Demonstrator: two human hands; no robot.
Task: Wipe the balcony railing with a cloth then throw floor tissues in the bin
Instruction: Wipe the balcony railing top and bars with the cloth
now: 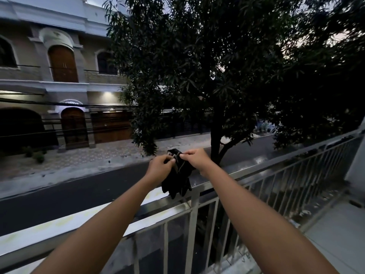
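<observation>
Above the railing we hold the cloth out in front of us with both hands, its dark bulk hanging down so that the lower folds seem to brush the top rail, just beside the post. Our left hand pinches the upper edge of the cloth between thumb and fingers, and our right hand does the same on the other side of that edge, fingers pressed together on the fabric. Beyond the railing lie the street and a big tree; on our side of it we see part of the balcony floor, but no tissues and no bin in this view.

We judge that we are sorting the cloth into shape before wiping. To do this well, we should fold it into a flat pad with a clean face outward, then lay that face on the top rail and press evenly. One hand should grip firmly throughout, since the cloth hangs over the street side and a slip would lose it. Long strokes along the rail, with the pad wrapped slightly over both edges, should catch the dirt best.
</observation>
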